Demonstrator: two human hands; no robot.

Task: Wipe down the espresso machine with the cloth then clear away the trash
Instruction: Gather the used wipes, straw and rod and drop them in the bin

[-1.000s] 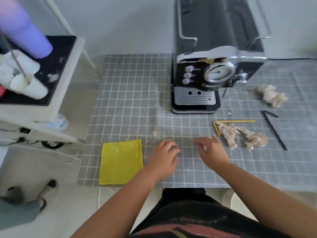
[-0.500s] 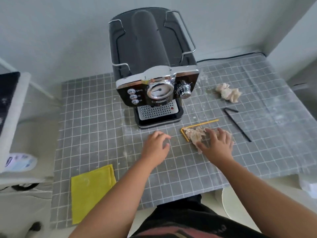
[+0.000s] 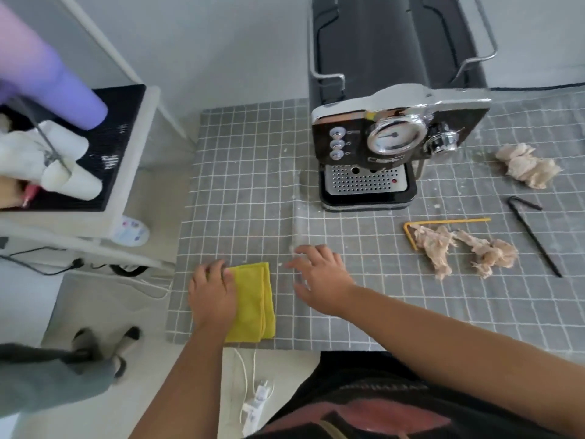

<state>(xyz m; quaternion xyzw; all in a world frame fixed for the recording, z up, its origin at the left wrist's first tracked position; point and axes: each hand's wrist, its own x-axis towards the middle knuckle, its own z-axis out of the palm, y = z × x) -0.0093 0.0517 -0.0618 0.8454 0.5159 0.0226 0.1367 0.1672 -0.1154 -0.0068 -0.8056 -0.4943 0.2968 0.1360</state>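
One yellow cloth [image 3: 253, 301] lay folded at the bench's [image 3: 247, 185] near left edge; left hand [image 3: 212, 296] rested flat on it, fingers straight. Right hand [image 3: 319, 275] hovered beside, spread, holding nothing. One espresso machine [image 3: 389, 122] stood behind. Trash right of it: two crumpled tissue wads [image 3: 525, 164] [image 3: 462, 250], one yellow straw [image 3: 443, 222], one black straw [image 3: 535, 239].

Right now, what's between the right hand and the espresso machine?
Only bare gridded tablecloth in the head view, between the right hand and the espresso machine.
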